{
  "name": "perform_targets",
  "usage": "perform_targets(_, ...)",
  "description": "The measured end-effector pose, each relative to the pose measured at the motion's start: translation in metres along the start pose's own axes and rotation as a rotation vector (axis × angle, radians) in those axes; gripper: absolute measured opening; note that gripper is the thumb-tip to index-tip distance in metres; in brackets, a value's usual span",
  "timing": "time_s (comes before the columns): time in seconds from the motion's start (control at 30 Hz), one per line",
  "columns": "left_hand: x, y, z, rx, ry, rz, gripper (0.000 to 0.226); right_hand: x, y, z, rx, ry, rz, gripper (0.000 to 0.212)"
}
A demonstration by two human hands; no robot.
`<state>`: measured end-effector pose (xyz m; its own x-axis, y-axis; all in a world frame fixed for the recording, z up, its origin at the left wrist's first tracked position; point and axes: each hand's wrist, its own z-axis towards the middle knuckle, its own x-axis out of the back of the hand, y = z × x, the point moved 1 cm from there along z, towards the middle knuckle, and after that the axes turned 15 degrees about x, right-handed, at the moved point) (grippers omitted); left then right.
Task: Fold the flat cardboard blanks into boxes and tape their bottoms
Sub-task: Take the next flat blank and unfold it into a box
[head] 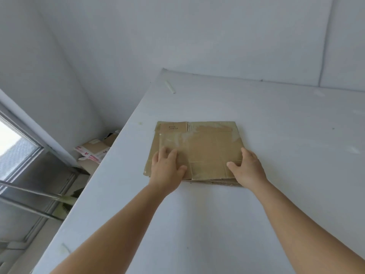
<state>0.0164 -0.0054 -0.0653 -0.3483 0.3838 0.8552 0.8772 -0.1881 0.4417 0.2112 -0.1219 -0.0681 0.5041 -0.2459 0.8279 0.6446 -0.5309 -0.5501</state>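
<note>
A stack of flat brown cardboard blanks (205,147) lies on the white table (276,194), with old clear tape and a small printed label on the top sheet. My left hand (167,171) rests flat on the near-left part of the top blank, fingers straight and thumb spread. My right hand (246,167) is at the near-right corner. Its thumb lies on top and its fingers wrap over the right edge, with the fingertips hidden. Several sheet edges show at the stack's near side.
A short white strip (170,87) lies near the table's far-left corner. The table's left edge (102,165) runs diagonally, and below it on the floor sit a used cardboard box (94,151) and metal rails (29,194). White walls stand behind, and a window is at the left.
</note>
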Motion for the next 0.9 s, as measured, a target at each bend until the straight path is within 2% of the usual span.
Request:
perform_targets(0.17,0.004,0.004,0.003,0.097,-0.008,-0.145,0.081,0.007,0.001,-0.008,-0.014,0.108,0.087,0.076)
perform_targets(0.3,0.006,0.008,0.000,0.107,-0.001,-0.199,0.096,0.017,0.003,-0.023,-0.036,0.190,0.148,0.078)
perform_targets(0.6,-0.018,0.042,-0.038,-0.086,-0.047,-0.351,0.100,0.051,0.044,-0.089,-0.102,0.359,0.242,0.081)
perform_targets(0.73,-0.034,0.071,-0.073,-0.135,-0.207,-0.521,0.106,0.073,0.078,-0.125,-0.141,0.427,0.274,0.082)
perform_targets(0.9,-0.060,0.124,-0.124,-0.235,-0.256,-0.476,0.110,0.111,0.128,-0.180,-0.191,0.506,0.303,0.082)
